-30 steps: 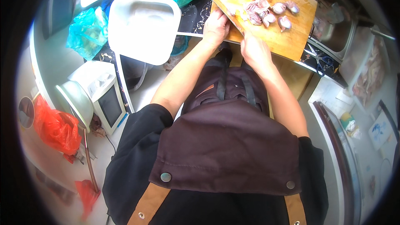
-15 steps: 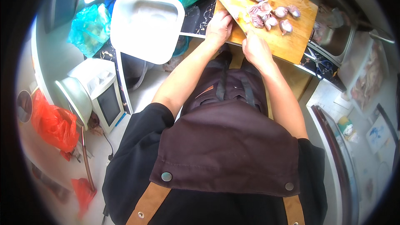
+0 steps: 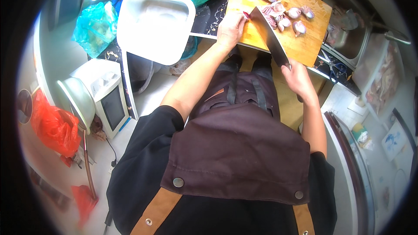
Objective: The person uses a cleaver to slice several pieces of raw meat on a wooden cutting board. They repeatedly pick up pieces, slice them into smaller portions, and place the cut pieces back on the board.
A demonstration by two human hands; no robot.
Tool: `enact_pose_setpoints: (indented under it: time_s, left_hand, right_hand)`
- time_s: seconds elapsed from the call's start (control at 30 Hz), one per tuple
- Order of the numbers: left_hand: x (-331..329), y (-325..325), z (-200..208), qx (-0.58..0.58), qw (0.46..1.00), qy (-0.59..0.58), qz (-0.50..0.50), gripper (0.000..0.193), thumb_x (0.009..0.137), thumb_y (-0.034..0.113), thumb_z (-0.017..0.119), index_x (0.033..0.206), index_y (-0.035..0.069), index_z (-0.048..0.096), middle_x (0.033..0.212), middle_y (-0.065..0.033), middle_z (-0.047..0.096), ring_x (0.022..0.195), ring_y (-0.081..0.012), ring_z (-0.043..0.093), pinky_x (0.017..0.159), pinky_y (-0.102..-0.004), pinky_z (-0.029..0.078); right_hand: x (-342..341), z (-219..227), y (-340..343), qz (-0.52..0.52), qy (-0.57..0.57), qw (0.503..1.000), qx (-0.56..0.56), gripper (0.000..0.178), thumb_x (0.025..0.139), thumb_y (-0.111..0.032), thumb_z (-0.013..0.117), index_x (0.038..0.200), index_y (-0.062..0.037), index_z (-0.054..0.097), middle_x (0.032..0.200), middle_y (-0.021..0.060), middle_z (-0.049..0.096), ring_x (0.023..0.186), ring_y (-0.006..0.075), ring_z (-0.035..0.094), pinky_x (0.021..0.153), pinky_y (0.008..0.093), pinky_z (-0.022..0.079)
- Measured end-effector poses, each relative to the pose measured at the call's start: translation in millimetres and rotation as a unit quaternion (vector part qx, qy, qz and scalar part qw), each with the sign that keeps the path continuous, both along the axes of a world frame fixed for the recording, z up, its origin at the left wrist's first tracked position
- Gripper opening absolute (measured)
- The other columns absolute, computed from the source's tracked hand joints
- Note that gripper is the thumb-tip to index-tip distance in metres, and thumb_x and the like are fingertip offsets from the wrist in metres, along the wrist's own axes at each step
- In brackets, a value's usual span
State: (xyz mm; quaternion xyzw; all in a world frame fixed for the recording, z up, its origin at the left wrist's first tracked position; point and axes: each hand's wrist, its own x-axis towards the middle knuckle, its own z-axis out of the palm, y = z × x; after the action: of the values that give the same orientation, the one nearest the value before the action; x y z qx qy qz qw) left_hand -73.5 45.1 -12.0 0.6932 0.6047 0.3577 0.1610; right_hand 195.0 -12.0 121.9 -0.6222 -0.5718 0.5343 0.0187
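Because the left hand (image 3: 230, 28) is at the near left corner of the board (image 3: 305, 45), its fingers apparently pinching a small reddish piece (image 3: 247, 15), they could be nicked if the knife (image 3: 270, 37) slips toward them. Swung rightward, it could scatter the pink meat pieces (image 3: 282, 23) lying toward the far right corner. The right hand's (image 3: 298, 78) fingers, wrapped around the knife beyond the near edge, could slide if wet.

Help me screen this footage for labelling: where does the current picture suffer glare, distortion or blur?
Head view: glare washes out much of the white basin; head view: straight edges bend toward the picture's border; head view: the small red bag at lower left looks hazy, while the knife has a fairly crisp outline.
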Motion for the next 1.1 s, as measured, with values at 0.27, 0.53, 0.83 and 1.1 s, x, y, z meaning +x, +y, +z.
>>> enact_pose_setpoints:
  time_s: [0.27,0.53,0.83,1.1]
  left_hand:
    - [-2,0,-4,0.017,1.0,0.011,-0.021,0.017,0.085,0.005,0.074,0.101,0.008,0.072,0.101,-0.0094,0.069,0.091,-0.0321,0.069,0.077,-0.041,0.058]
    - [0,-1,-6,0.02,1.0,0.005,-0.008,0.022,0.083,0.006,0.073,0.104,0.009,0.072,0.1,-0.0099,0.068,0.092,-0.033,0.068,0.076,-0.0427,0.059]
    - [-2,-3,-13,0.009,1.0,0.009,0.003,0.028,0.081,0.004,0.073,0.108,0.009,0.073,0.106,-0.012,0.068,0.097,-0.0341,0.068,0.081,-0.0435,0.059]
    - [1,2,-10,-0.002,1.0,0.007,-0.005,0.026,0.08,0.005,0.072,0.106,0.008,0.074,0.107,-0.0124,0.068,0.099,-0.0346,0.068,0.084,-0.0432,0.058]
  right_hand:
    - [-56,9,-3,0.067,-0.09,0.985,0.13,0.032,0.098,-0.014,0.057,0.126,0.0009,0.063,0.102,0.0299,0.071,0.095,0.0479,0.068,0.084,0.0533,0.054]
    - [-63,-5,3,0.077,-0.087,0.983,0.144,0.02,0.096,-0.012,0.054,0.11,0.0012,0.06,0.09,0.029,0.069,0.085,0.0478,0.068,0.078,0.0563,0.053]
    - [-75,-22,17,0.087,-0.084,0.975,0.186,0.018,0.094,-0.014,0.056,0.105,-0.0007,0.06,0.088,0.0273,0.07,0.084,0.0462,0.069,0.076,0.0562,0.054]
    - [-89,-49,36,0.082,-0.07,0.971,0.214,0.017,0.093,-0.014,0.057,0.1,-0.0001,0.062,0.09,0.0274,0.069,0.084,0.0461,0.068,0.077,0.0562,0.053]
